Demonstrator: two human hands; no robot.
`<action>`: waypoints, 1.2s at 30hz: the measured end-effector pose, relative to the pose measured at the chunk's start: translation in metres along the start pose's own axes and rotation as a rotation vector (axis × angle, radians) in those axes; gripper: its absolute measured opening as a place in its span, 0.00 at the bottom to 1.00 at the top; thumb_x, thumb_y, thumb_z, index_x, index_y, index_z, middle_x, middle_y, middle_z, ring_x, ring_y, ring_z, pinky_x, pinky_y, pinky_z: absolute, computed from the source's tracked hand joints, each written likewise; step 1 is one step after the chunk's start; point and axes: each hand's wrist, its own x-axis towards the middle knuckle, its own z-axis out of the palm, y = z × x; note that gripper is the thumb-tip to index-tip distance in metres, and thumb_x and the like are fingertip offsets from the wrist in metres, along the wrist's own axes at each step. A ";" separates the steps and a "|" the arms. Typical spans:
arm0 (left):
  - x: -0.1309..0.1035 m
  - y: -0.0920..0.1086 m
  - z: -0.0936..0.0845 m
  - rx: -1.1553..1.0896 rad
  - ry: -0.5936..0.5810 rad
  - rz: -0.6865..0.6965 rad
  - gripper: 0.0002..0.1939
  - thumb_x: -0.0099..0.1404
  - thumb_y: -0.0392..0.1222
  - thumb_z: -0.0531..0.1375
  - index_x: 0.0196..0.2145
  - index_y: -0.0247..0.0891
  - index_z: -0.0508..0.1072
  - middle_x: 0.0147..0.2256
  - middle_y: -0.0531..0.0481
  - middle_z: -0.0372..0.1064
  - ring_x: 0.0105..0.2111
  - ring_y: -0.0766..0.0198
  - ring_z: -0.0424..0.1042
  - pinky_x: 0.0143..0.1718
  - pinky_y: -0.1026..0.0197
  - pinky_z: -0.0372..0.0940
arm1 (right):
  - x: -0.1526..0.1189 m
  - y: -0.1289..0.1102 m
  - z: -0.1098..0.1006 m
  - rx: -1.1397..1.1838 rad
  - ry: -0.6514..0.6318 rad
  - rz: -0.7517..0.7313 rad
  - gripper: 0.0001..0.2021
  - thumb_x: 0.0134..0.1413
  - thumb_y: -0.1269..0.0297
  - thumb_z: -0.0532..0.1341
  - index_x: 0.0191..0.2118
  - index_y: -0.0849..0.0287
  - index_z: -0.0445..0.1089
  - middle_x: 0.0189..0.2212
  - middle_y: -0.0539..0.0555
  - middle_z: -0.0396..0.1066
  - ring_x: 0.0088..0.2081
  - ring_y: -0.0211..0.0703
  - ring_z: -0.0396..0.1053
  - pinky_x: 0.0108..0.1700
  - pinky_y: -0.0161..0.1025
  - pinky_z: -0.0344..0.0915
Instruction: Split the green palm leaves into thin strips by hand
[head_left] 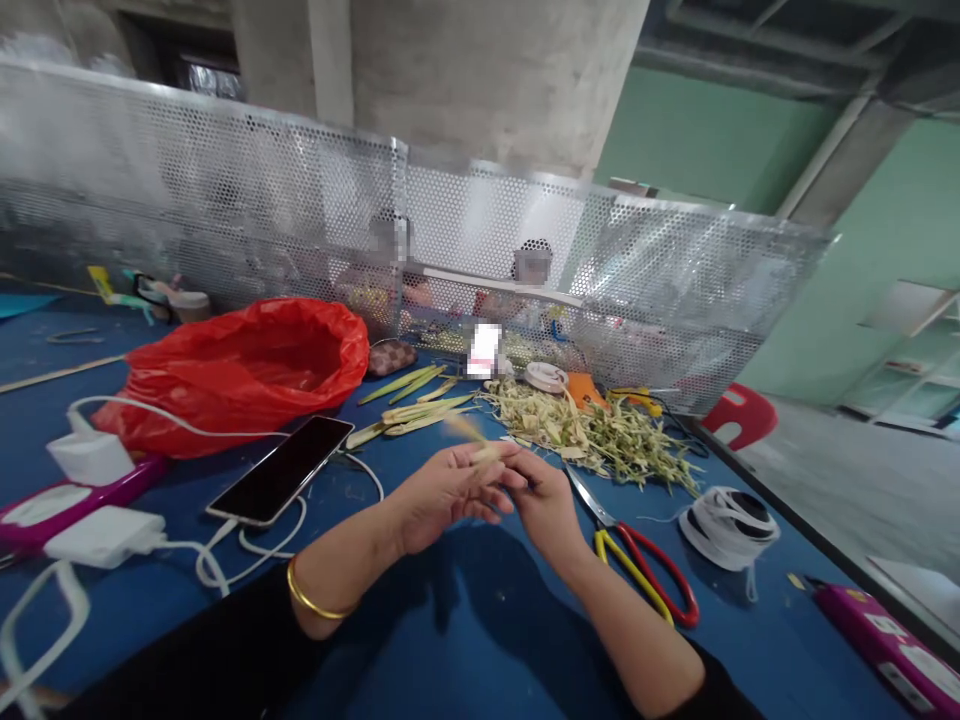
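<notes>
Over the near middle of the blue table, my left hand (442, 495) and my right hand (544, 492) meet, fingers closed around one pale yellow-green plant strip (486, 455). Its upper end is blurred, and the fingers hide much of the rest. Just beyond my left hand lie several longer green-yellow plant strips (420, 412). A heap of pale green plant trimmings (592, 425) spreads behind my right hand. Scissors (626, 550) with one red and one yellow handle rest to the right of my right wrist, apart from it.
A red plastic bag (247, 365) stands open at the left, behind a charging phone (285, 470) with white cables. White ribbon rolls (727, 530) and a purple power strip (885, 640) lie right. A perforated metal screen (300, 220) borders the back, with people beyond it.
</notes>
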 end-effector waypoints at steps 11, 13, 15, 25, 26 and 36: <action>0.007 -0.010 -0.006 0.071 0.160 -0.108 0.13 0.56 0.47 0.63 0.32 0.33 0.73 0.27 0.49 0.74 0.25 0.68 0.72 0.28 0.67 0.66 | -0.001 0.006 0.004 0.161 -0.120 0.194 0.12 0.45 0.71 0.57 0.40 0.57 0.65 0.22 0.44 0.66 0.25 0.35 0.63 0.28 0.32 0.59; 0.008 -0.011 -0.008 0.060 0.211 -0.098 0.13 0.56 0.47 0.63 0.32 0.33 0.72 0.27 0.48 0.75 0.25 0.67 0.73 0.28 0.66 0.66 | 0.001 0.004 0.000 0.110 -0.116 0.163 0.14 0.45 0.72 0.56 0.40 0.58 0.67 0.27 0.48 0.70 0.26 0.36 0.64 0.30 0.33 0.61; 0.008 -0.012 -0.008 0.072 0.273 -0.087 0.14 0.56 0.47 0.63 0.33 0.33 0.73 0.27 0.47 0.75 0.25 0.66 0.73 0.27 0.67 0.66 | 0.004 -0.001 -0.006 0.122 -0.068 0.165 0.12 0.46 0.70 0.56 0.39 0.59 0.70 0.31 0.51 0.71 0.28 0.37 0.65 0.32 0.35 0.63; 0.007 -0.018 0.004 0.169 0.158 -0.161 0.16 0.54 0.48 0.64 0.34 0.32 0.75 0.28 0.44 0.76 0.25 0.64 0.74 0.27 0.65 0.66 | 0.009 -0.013 -0.012 0.339 0.058 0.313 0.07 0.46 0.62 0.62 0.25 0.60 0.67 0.18 0.45 0.63 0.22 0.34 0.60 0.28 0.33 0.60; 0.007 -0.019 0.004 0.149 0.128 -0.147 0.15 0.54 0.46 0.64 0.36 0.33 0.75 0.30 0.43 0.76 0.27 0.64 0.74 0.29 0.65 0.66 | 0.009 -0.012 -0.012 0.360 0.064 0.328 0.07 0.46 0.62 0.61 0.25 0.60 0.66 0.17 0.45 0.63 0.21 0.34 0.61 0.27 0.33 0.60; 0.008 -0.020 0.004 0.144 0.161 -0.124 0.14 0.56 0.47 0.63 0.34 0.33 0.73 0.31 0.44 0.76 0.26 0.67 0.73 0.29 0.67 0.67 | 0.007 -0.010 -0.010 0.389 0.099 0.307 0.07 0.49 0.62 0.60 0.26 0.60 0.65 0.19 0.46 0.65 0.23 0.34 0.64 0.30 0.33 0.62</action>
